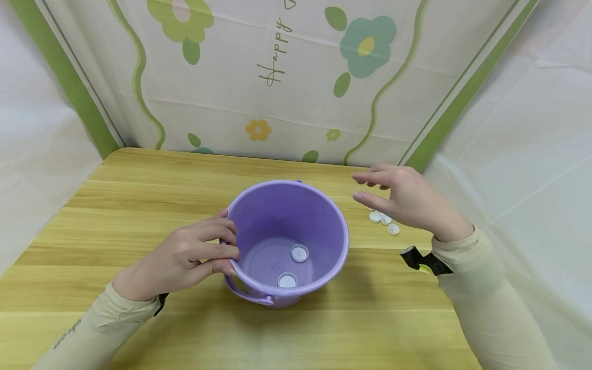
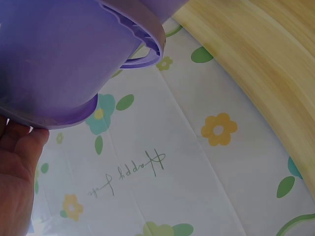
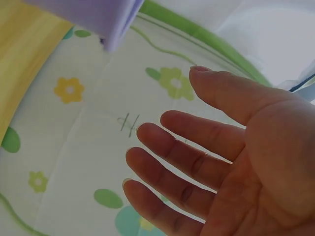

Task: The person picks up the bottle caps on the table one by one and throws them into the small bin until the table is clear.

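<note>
The left hand [image 2: 17, 182] is partly cut off by the frame, and its fingertips touch the flared edge of a purple bucket [image 2: 49, 54]. A curved handle [image 2: 145, 62] juts from the bucket toward the worktop [image 2: 251, 49], whose wooden edge runs in a long diagonal. Beyond that edge spreads a pale cloth [image 2: 167, 128]. Just beside the edge is a green leaf [image 2: 202, 54]; near it, an orange flower [image 2: 229, 129]. Farther from the edge are "Happy" lettering [image 2: 140, 164], upside down, and a teal flower [image 2: 103, 124] partly hidden by the bucket.
</note>
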Action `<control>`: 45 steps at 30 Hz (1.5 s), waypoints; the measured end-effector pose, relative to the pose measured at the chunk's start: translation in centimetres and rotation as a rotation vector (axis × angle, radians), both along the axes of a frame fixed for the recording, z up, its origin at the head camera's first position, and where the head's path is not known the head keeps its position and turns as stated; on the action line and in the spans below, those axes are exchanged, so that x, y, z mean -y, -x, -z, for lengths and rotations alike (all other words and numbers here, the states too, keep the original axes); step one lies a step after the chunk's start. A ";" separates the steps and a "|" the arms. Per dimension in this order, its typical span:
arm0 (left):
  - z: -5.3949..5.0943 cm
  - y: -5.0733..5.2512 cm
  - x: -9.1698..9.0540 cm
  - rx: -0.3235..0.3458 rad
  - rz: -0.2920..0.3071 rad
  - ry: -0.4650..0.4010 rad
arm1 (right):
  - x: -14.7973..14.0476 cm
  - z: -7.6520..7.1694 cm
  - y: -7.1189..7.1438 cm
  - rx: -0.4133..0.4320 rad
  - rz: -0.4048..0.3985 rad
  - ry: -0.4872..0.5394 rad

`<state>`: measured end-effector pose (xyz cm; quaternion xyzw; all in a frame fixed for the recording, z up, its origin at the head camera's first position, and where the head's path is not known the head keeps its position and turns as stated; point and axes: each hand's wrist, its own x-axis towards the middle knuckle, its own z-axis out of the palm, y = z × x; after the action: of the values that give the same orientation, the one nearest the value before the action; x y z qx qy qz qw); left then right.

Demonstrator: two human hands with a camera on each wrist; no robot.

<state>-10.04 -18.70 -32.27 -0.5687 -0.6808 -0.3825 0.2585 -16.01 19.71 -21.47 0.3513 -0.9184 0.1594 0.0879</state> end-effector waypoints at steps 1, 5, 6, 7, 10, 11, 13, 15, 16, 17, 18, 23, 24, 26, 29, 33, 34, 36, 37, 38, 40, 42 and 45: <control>0.0 0.0 0.0 -0.001 0.000 0.001 | -0.3 0.2 0.0 0.018 0.012 -0.004; 0.0 0.0 0.0 0.002 0.002 0.000 | -1.4 1.1 0.3 0.077 0.060 -0.003; 0.0 0.0 0.0 0.003 0.003 0.000 | -1.7 1.3 0.3 0.086 0.063 0.000; 0.0 0.0 0.0 0.004 0.004 0.000 | -2.0 1.6 0.4 0.096 0.066 0.005; 0.0 0.0 0.0 0.008 0.007 0.000 | -2.7 2.3 0.7 0.118 0.077 0.016; 0.0 0.0 0.0 0.007 0.007 0.000 | -3.0 2.6 0.8 0.126 0.082 0.022; 0.0 0.0 0.0 0.006 0.004 0.003 | -3.5 3.2 1.0 0.142 0.091 0.032; 0.0 0.0 0.0 0.003 0.000 0.005 | -4.0 3.7 1.2 0.155 0.101 0.039; 0.0 0.0 0.0 0.004 -0.001 0.005 | -4.2 3.9 1.3 0.164 0.107 0.042; 0.0 0.0 0.0 0.005 -0.001 0.005 | -4.5 4.2 1.5 0.174 0.116 0.042; 0.0 0.0 0.0 0.005 -0.002 0.005 | -4.7 4.4 1.6 0.183 0.126 0.041; 0.1 0.0 0.0 -0.001 0.000 -0.001 | -6.0 5.8 2.1 0.229 0.169 0.022; 0.2 0.0 0.0 -0.004 -0.001 -0.002 | -6.3 6.1 2.2 0.235 0.176 0.018; 0.2 0.1 0.0 -0.006 0.001 -0.003 | -6.9 6.7 2.5 0.238 0.183 0.006; 0.2 0.1 0.0 -0.008 0.002 -0.003 | -7.8 7.6 2.9 0.252 0.205 -0.012; 0.2 0.1 -0.1 -0.010 0.004 -0.003 | -9.0 8.8 3.4 0.285 0.248 -0.029; 0.2 0.1 -0.1 -0.011 0.004 -0.004 | -9.3 9.1 3.5 0.290 0.260 -0.032; 0.1 0.1 -0.1 -0.010 0.005 -0.004 | -9.9 9.7 3.7 0.300 0.279 -0.038; 0.1 0.1 -0.1 -0.009 0.006 -0.005 | -10.2 10.0 3.8 0.305 0.286 -0.041; 0.1 0.2 -0.1 -0.008 0.007 -0.006 | -10.5 10.4 3.9 0.311 0.295 -0.044; 0.2 0.2 -0.1 -0.004 0.010 -0.007 | -11.0 11.0 4.1 0.322 0.308 -0.047; 0.2 0.2 -0.1 0.002 0.014 -0.010 | -11.4 11.6 4.3 0.327 0.313 -0.052; 0.2 0.2 -0.1 0.006 0.017 -0.015 | -12.0 12.4 4.6 0.320 0.322 -0.065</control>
<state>-10.21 -18.58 -32.44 -0.5715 -0.6738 -0.3913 0.2575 -20.62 31.69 -33.84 0.1729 -0.9695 0.1674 -0.0458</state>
